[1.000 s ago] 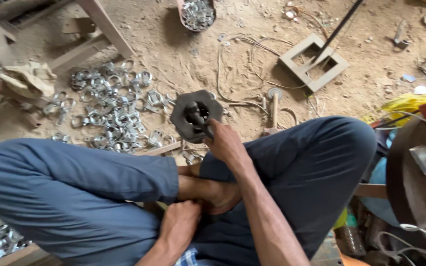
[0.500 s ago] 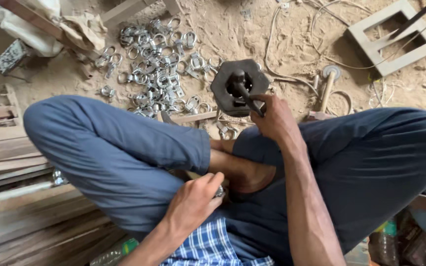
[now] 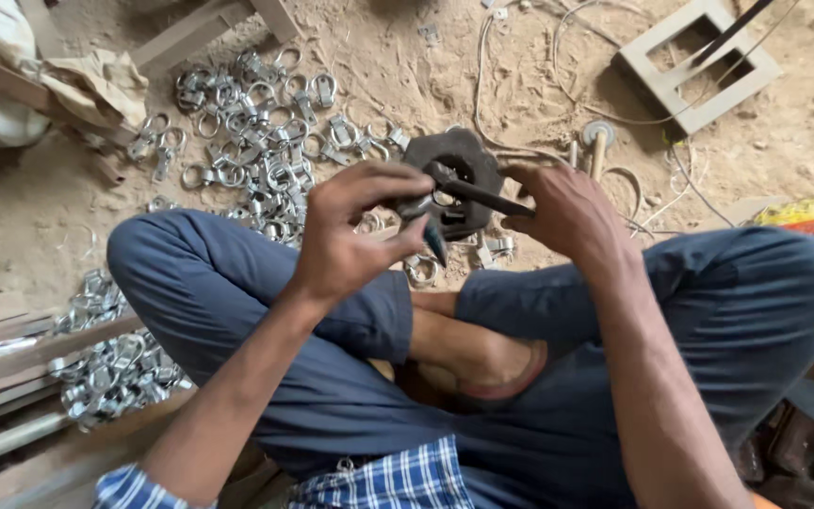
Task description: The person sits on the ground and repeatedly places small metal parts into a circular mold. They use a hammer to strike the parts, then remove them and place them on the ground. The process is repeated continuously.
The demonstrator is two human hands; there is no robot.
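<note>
Sandy workshop floor (image 3: pixel 379 57) spreads beyond both hands, a heap of metal rings (image 3: pixel 256 141) lying above the left hand (image 3: pixel 355 236). That hand pinches pliers (image 3: pixel 426 221) beside a dark hexagonal block (image 3: pixel 468 165); the right hand (image 3: pixel 567 212) grips a thin rod (image 3: pixel 478 188). A slipping rod could jab fingers.

Sandy dirt floor (image 3: pixel 40 236), daylight. Wooden planks (image 3: pixel 11 349) stacked at left edge. Square frame (image 3: pixel 699 61) upper right. Thin wires (image 3: pixel 520 57) trailing across sand.
</note>
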